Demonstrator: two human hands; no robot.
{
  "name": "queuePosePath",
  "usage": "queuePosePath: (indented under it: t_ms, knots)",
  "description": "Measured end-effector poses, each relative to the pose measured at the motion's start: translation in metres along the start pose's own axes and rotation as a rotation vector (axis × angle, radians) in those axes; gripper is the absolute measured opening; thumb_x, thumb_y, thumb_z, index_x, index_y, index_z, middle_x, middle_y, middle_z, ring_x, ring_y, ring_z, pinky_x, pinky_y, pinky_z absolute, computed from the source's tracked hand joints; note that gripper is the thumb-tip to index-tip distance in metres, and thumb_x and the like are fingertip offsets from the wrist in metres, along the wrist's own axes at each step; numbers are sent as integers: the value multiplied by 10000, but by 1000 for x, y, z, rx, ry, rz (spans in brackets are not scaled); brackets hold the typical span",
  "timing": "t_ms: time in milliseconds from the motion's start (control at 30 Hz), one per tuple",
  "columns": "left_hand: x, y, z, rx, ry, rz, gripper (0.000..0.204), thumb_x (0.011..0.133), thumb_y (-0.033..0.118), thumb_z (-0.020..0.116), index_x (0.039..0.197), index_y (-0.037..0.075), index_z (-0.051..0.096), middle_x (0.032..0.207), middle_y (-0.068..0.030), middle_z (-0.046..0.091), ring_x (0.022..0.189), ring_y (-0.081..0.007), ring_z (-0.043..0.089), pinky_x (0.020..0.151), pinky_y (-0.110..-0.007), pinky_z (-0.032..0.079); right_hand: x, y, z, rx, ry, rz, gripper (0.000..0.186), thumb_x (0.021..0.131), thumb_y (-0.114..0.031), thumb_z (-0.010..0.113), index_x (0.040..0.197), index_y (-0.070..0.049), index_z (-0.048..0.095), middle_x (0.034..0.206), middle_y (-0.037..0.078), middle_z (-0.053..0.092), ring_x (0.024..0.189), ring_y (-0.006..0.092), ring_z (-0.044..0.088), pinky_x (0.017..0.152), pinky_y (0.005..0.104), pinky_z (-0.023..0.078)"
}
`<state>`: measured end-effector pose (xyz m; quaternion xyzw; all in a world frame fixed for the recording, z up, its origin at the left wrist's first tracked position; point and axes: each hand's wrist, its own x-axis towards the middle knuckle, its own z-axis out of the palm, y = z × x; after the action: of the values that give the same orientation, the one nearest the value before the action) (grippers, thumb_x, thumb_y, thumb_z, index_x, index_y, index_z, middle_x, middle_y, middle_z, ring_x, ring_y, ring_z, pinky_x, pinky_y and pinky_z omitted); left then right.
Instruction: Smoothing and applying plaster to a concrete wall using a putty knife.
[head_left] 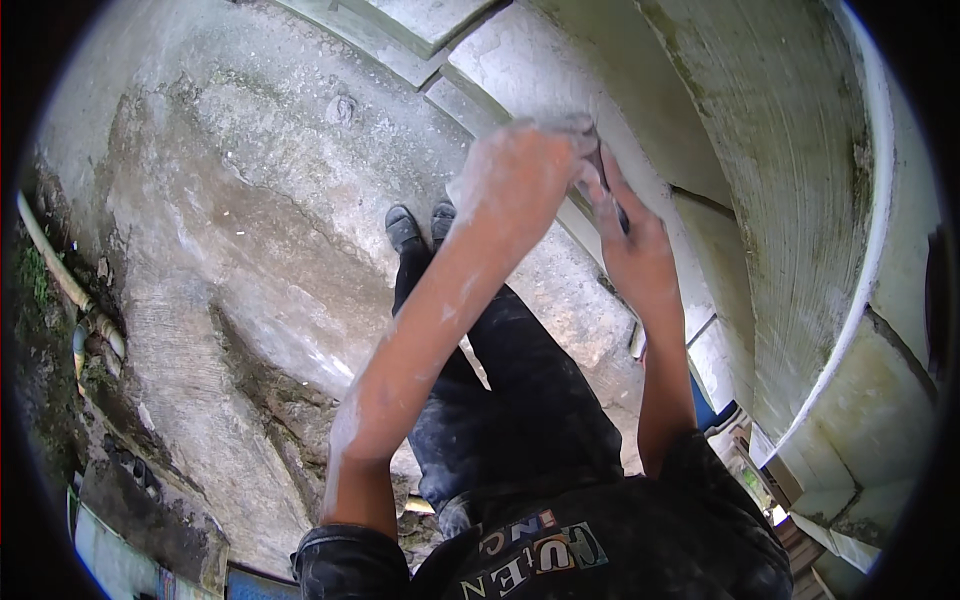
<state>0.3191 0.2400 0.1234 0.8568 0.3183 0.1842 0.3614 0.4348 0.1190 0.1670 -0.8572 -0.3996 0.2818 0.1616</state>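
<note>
Both my hands are raised in front of me, dusted with pale powder. My right hand (630, 225) is closed round a slim, dark-handled tool (600, 165) that points up and away from me. My left hand (520, 170) is closed at the far end of this tool, its fingers bunched around a grey, dusty part whose shape I cannot make out. Behind my hands are pale, dusty slabs or panels (520, 60) with narrow gaps between them.
Below me is a stained, rough concrete floor (230, 170), with my shoes (405, 228) on it. Pipes (65, 275) and some green growth run along the left edge. A curved, streaky greenish wall or panel (780, 200) with a white edge rises at the right.
</note>
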Motion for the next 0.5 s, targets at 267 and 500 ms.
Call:
queuePosePath:
  t_ms: [267, 500]
  knots:
    - [8, 2, -5, -8, -78, -44, 229, 848, 236, 663, 1049, 210, 771, 1322, 31, 656, 1077, -214, 673, 863, -345, 575, 9, 4, 1, -94, 100, -113, 514, 1013, -424, 531, 1475, -202, 494, 1219, 267, 642, 1118, 450, 614, 957, 477, 501]
    - [1, 4, 2, -80, -15, -98, 196, 869, 236, 646, 1016, 198, 771, 1294, 34, 672, 1021, -237, 687, 858, -355, 577, 4, -7, -10, -223, -3, 14, 507, 1005, -397, 546, 1464, -183, 506, 1125, 269, 671, 1031, 461, 642, 914, 492, 517]
